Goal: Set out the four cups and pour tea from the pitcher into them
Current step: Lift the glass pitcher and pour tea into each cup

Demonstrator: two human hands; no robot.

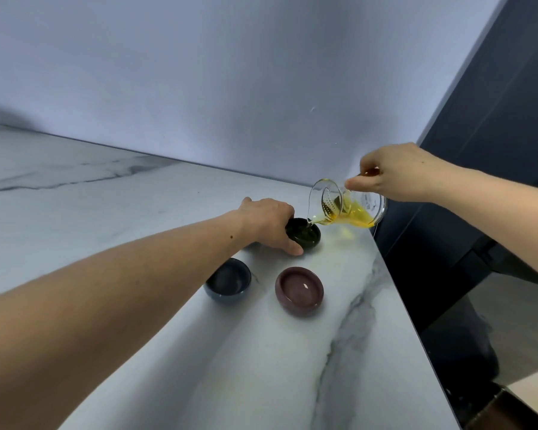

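My right hand (398, 172) holds a clear glass pitcher (348, 206) tilted to the left, its spout over a dark green cup (305, 235). Amber tea runs from the spout into that cup. My left hand (267, 223) grips the dark green cup from its left side on the marble table (137, 212). Nearer to me stand a blue cup (229, 280) and a purple cup (299, 290) that holds a little liquid. Whether the blue cup holds tea I cannot tell. Only these three cups are in view.
The table's right edge (395, 293) runs close beside the cups, with a dark floor and furniture beyond it. A pale wall (230, 72) rises behind the table.
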